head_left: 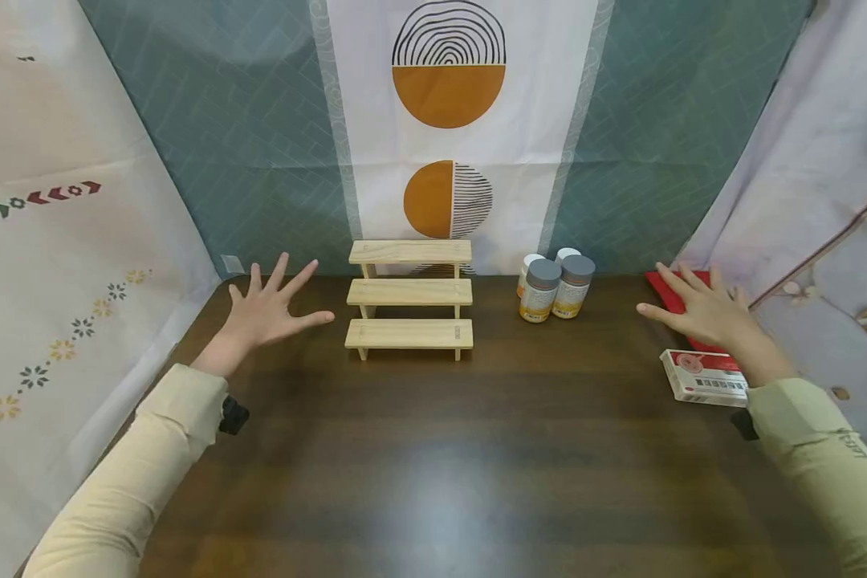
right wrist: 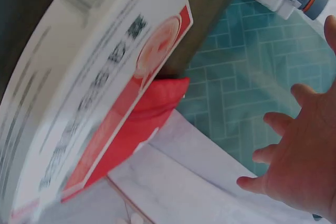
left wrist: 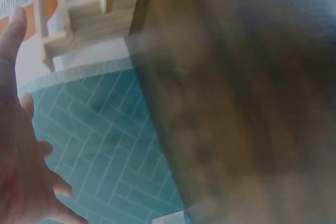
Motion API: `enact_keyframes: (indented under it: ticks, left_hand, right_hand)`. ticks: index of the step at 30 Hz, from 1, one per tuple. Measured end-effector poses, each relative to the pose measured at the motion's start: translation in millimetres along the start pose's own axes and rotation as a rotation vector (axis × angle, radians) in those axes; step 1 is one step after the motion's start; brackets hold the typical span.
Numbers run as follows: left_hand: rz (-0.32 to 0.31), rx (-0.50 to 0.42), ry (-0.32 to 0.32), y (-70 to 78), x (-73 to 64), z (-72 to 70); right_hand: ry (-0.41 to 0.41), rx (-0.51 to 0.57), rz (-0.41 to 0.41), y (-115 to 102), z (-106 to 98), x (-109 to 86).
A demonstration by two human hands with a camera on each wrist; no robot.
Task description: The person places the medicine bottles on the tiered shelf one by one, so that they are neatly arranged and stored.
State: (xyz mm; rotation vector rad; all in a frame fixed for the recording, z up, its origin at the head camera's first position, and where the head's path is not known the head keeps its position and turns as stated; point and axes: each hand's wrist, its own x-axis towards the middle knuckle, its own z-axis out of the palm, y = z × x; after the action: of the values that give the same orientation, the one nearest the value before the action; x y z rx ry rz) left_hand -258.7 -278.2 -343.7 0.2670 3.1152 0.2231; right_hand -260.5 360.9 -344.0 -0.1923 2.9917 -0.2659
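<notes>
The left hand (head_left: 266, 311) spreads wide, holding nothing, just left of a stand (head_left: 409, 291) on the worktop (head_left: 433, 433); the right hand (head_left: 711, 317), equally wide and free, is near a box (head_left: 704, 376) and partly hides a red item (head_left: 666, 297). Bottles (head_left: 539, 291) cluster between the stand and the right hand. Careful work here would likely call for lift over the box and a gentle approach to the close-set bottles.

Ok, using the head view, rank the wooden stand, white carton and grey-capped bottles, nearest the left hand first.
1. Wooden stand: just right of the left hand.
2. Grey-capped bottles: right of the stand.
3. White carton: far right, near the right hand.
</notes>
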Motion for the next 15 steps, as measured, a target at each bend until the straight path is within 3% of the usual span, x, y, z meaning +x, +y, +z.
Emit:
enact_keyframes:
  ticks: [7, 15]
  left_hand:
    - [-0.025, 0.036, 0.009, -2.2, -1.6, 0.6]
    - [-0.036, 0.082, -0.002, 2.0, -3.1, 2.5]
  right_hand:
    - [0.006, 0.019, -0.020, -9.5, 1.3, 16.3]
    - [0.054, 0.017, -0.036, -15.5, 2.8, 12.5]
